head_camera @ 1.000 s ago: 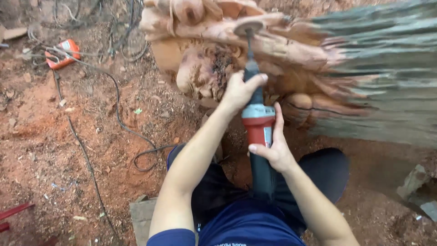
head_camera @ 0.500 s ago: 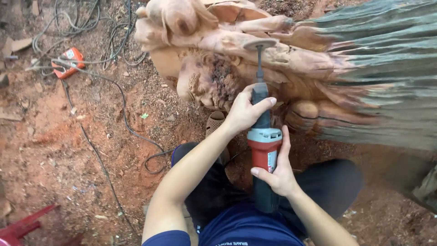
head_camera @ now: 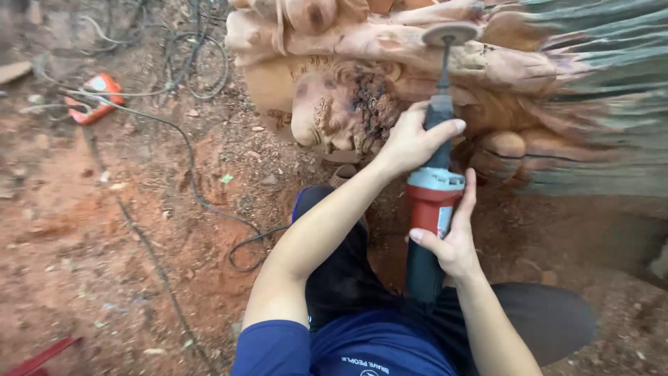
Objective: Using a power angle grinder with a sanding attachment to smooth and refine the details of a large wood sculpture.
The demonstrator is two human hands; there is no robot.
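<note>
I hold a red and dark grey power grinder (head_camera: 433, 202) upright in front of me. My left hand (head_camera: 410, 139) grips its slim dark neck. My right hand (head_camera: 451, 237) wraps the red body from the right side. A thin shaft rises from the neck to a round sanding disc (head_camera: 452, 33), which rests against a large carved wooden sculpture (head_camera: 362, 76) of pale and reddish wood. A rough dark red patch (head_camera: 372, 104) on the carving lies just left of my left hand.
Red dirt ground (head_camera: 104, 230) spreads to the left. A black cable (head_camera: 209, 202) snakes across it toward my legs. An orange tool (head_camera: 94, 97) lies at far left beside coiled cables (head_camera: 202, 63). A grey ridged slab (head_camera: 612, 83) is at the right.
The view has shifted slightly, so the carving and grinder sit a little lower and further right. Both hands keep the same grip and the disc stays against the wood.
</note>
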